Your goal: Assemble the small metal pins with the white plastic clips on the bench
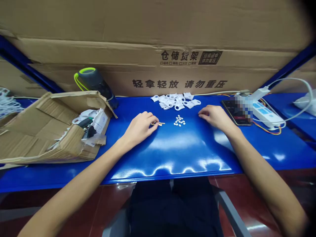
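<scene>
Small brass-coloured metal pieces [161, 123] lie on the blue table at the fingertips of my left hand [142, 128]. Its fingers and thumb are curled closed around some of them, and these are partly hidden. My right hand [214, 116] rests farther right, fingers bent in and thumb near the index finger, with nothing visible between them. Between both hands lies a loose cluster of small white pieces [179, 121]. Behind that cluster is a heap of white flat parts with round holes [172, 101].
On the left stands an open cardboard box [44, 112] holding white parts and tools, with a dark bottle [96, 82] behind it. A phone [230, 110] and a white power strip [265, 113] with cables lie at the right. Large cardboard [111, 62] closes off the table's back.
</scene>
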Demonstrator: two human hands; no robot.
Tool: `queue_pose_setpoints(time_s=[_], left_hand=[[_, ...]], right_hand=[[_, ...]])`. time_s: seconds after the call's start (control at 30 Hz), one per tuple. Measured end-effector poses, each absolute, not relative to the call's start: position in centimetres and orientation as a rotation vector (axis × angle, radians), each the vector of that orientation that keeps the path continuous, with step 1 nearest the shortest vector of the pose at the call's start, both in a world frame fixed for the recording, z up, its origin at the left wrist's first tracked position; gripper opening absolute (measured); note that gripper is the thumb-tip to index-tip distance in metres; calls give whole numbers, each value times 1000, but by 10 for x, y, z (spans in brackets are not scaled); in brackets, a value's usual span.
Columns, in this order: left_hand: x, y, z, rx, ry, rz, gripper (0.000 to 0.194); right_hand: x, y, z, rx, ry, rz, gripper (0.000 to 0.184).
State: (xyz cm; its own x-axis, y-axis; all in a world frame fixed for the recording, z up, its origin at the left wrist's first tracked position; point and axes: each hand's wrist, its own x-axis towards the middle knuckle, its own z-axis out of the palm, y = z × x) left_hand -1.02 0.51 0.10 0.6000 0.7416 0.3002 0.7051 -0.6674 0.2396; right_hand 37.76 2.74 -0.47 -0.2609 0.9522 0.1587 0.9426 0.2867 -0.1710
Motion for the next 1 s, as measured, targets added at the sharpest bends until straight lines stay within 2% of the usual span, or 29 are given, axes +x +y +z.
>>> queue_pose_setpoints(time_s=[0.2,0.47,0.53,0.73,1.0], left_hand=[[-3,-2,-5,2780,1085,581,27],[0,-5,-8,2823,1014,582,30],[0,-6,-7,2816,1008,596,29],[3,-12,-9,2754,870,574,30],[12,-22,-13,2637,777,494,32]], right_hand=[[346,11,3,-1553,-2500,178,21],[358,15,0,-1765,-2341,-62,25],[356,13,4,-1640,-2419,56,22],[314,-12,16,-1022,-2649,852,25],[275,-23,-13,-922,-2415,771,18]])
